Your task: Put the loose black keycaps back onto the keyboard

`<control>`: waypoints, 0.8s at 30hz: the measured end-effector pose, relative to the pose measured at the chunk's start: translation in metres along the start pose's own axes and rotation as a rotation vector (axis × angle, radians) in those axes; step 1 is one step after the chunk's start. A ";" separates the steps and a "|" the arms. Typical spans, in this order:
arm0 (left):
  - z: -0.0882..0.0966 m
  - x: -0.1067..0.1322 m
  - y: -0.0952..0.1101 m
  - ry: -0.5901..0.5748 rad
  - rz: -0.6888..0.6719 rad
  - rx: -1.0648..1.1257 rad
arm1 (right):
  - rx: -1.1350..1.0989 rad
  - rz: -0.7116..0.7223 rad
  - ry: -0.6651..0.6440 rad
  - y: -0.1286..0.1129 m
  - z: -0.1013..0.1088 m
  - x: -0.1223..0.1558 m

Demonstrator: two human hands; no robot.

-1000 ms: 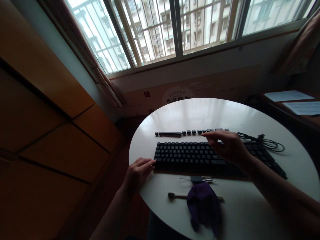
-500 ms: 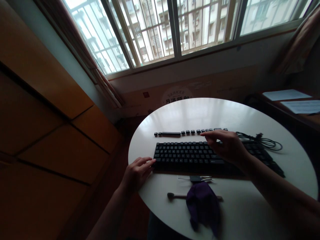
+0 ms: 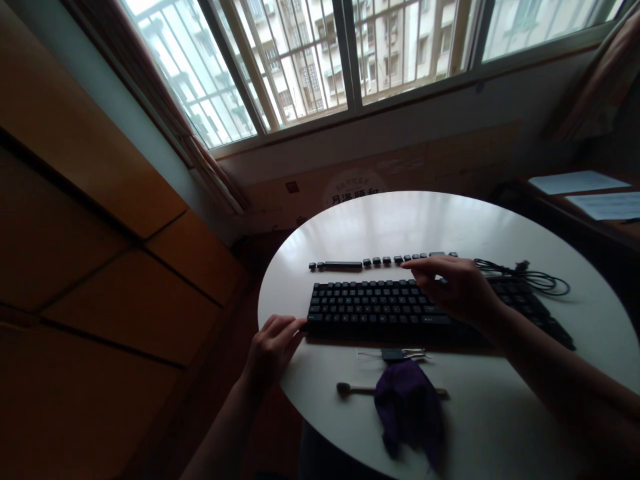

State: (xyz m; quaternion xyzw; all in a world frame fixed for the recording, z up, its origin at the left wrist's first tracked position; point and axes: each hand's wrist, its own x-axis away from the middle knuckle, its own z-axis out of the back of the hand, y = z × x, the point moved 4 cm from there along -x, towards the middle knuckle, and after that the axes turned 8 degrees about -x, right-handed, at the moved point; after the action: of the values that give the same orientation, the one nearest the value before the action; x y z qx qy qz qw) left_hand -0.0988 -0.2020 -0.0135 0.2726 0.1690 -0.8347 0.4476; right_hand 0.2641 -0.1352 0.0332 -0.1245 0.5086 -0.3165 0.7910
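A black keyboard lies on a white round table, with a dark strip along its front where no keys show. At its left end, the fingers of my left hand are drawn together and grip the edge. Above its upper right part is my right hand, thumb and index finger closed towards each other. Those fingertips reach the row of loose keycaps behind the keyboard; whether a keycap is between them I cannot make out. A long spacebar keycap lies in the same row. My right hand and forearm hide part of the keyboard.
A coiled black cable lies at the right. In front of the keyboard are a small wire-ended tool, a brush and a purple cloth over its handle. The table's edge runs below my left hand.
The view has shifted slightly. My left fingertips have drawn back a little from the keys to the keyboard's left edge. My right hand stays at nearly the same keycaps.
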 end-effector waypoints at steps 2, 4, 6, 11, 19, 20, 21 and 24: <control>-0.001 0.003 -0.003 0.030 0.047 0.056 | -0.007 -0.003 -0.005 0.000 0.000 0.000; -0.004 0.005 -0.006 0.024 0.112 0.126 | -0.016 0.000 -0.010 0.001 0.000 0.000; -0.007 0.006 -0.009 -0.009 0.163 0.196 | -0.024 -0.001 -0.012 0.001 0.000 0.001; -0.010 0.003 -0.007 -0.077 0.155 0.237 | -0.011 -0.015 -0.009 0.002 -0.001 0.001; -0.005 -0.005 0.006 -0.078 -0.041 0.015 | -0.020 0.000 -0.002 0.001 -0.001 0.001; -0.005 -0.005 0.007 -0.084 -0.051 -0.010 | -0.021 0.004 -0.002 0.001 -0.001 0.001; -0.004 -0.005 0.008 -0.090 -0.060 -0.032 | -0.021 0.005 -0.002 0.001 0.000 0.001; -0.002 -0.007 0.011 -0.096 -0.094 -0.084 | -0.019 0.006 -0.001 0.001 0.000 0.000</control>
State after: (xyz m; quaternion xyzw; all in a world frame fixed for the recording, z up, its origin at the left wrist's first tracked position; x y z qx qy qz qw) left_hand -0.0861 -0.2029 -0.0113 0.2049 0.1949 -0.8591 0.4265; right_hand 0.2642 -0.1347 0.0325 -0.1305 0.5117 -0.3093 0.7909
